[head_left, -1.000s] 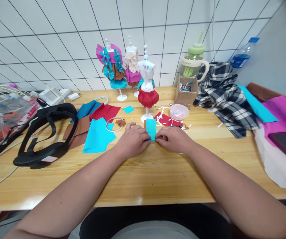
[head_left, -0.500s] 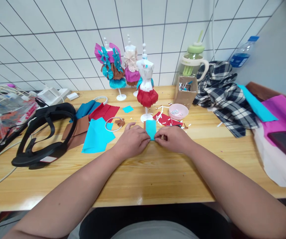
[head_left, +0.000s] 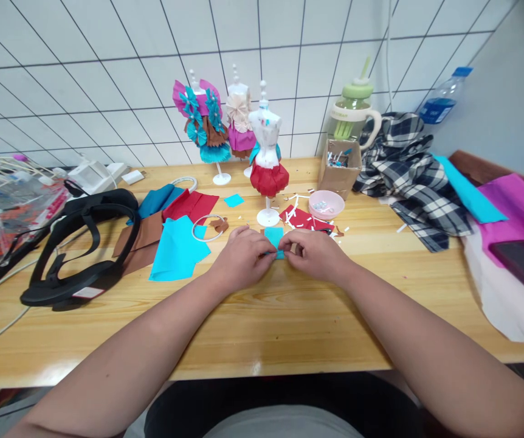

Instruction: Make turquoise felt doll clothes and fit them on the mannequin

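Observation:
A small piece of bright blue crepe-like paper [head_left: 273, 236] lies on the table between my hands, its near edge pinched from both sides. My left hand [head_left: 246, 257] grips its left side with thumb and fingertips. From the right, my right hand [head_left: 313, 255] pinches the same paper, fingers curled. A bit of brown shows beside the paper's left edge, mostly hidden by my hand. Just behind stands a small white dress-form mannequin [head_left: 268, 151] with a puffy red paper skirt [head_left: 268, 178].
Two dressed mannequins [head_left: 210, 121] stand at the back. Blue paper sheets [head_left: 175, 252] and a black headset [head_left: 79, 255] lie left. A pink bowl [head_left: 326, 205], white scraps, a cardboard box [head_left: 339, 173] under a green-lidded jug [head_left: 354, 112] and plaid cloth [head_left: 403, 170] are right.
The blue paper shows shorter now, with its far edge nearer to me. My fingertips have shifted slightly up along its sides, still pinching it.

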### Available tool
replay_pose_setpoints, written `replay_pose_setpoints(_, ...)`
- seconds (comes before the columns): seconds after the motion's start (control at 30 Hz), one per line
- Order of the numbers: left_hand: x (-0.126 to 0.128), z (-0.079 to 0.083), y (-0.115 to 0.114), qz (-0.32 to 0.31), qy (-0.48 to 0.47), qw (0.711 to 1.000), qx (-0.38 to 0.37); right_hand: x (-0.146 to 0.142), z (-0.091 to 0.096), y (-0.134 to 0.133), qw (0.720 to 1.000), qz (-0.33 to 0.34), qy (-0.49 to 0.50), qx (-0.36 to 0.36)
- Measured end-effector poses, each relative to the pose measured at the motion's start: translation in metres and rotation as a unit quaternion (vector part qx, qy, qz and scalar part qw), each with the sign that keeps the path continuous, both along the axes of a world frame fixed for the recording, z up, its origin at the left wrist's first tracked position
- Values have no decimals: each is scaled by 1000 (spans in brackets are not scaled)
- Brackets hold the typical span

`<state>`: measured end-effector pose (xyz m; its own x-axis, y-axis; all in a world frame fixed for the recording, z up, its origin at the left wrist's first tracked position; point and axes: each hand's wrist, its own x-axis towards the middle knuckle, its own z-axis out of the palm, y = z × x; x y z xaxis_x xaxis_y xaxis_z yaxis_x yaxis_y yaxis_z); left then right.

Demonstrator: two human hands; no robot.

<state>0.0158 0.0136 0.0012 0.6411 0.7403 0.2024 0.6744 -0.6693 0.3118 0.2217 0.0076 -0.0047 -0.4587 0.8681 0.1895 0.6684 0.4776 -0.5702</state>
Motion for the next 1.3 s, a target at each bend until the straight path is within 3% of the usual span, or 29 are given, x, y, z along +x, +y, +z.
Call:
replay_pose_setpoints(0.3,1,-5,3,31,-97,995,-11,-1,-10,4,997,-30,28,-71)
replay_pose_setpoints(0.57,0,-6,2,15,-75,997,-13,-3,-7,2,994,-35,76,-68)
replay_pose_setpoints(0.67,0,-4,2,15,-98,994,-48,-3,-8,3,990,-41,98,-92)
replay_pose_setpoints(0.73,0,-1,2,14,-153,980,-127,0,-6,4,979,-41,146,-133)
replay_pose_setpoints(0.8,-2,3,0,-3,-218,940,-263,5,1,3,952,-16,222,-210)
replay_pose_setpoints(0.9,-6,10,-3,-91,-279,814,-502,14,13,2,869,38,336,-362)
replay_pose_setpoints(0.97,-11,13,-2,-144,-278,734,-603,18,17,3,831,33,373,-411)
replay_pose_setpoints(1.0,-13,14,0,-144,-266,722,-622,19,16,4,828,19,373,-419)
replay_pose_setpoints(1.03,-16,14,3,-122,-244,736,-619,20,14,5,836,1,357,-418)
replay_pose_setpoints(1.13,-27,13,19,39,-164,854,-492,17,0,11,903,-73,241,-348)
replay_pose_setpoints(1.2,-37,14,29,162,-111,929,-313,13,-9,14,947,-110,144,-265)
replay_pose_setpoints(1.23,-43,15,33,214,-78,949,-218,11,-13,15,957,-122,102,-243)
replay_pose_setpoints(1.3,-56,19,37,282,6,954,-99,7,-17,16,969,-137,43,-203)
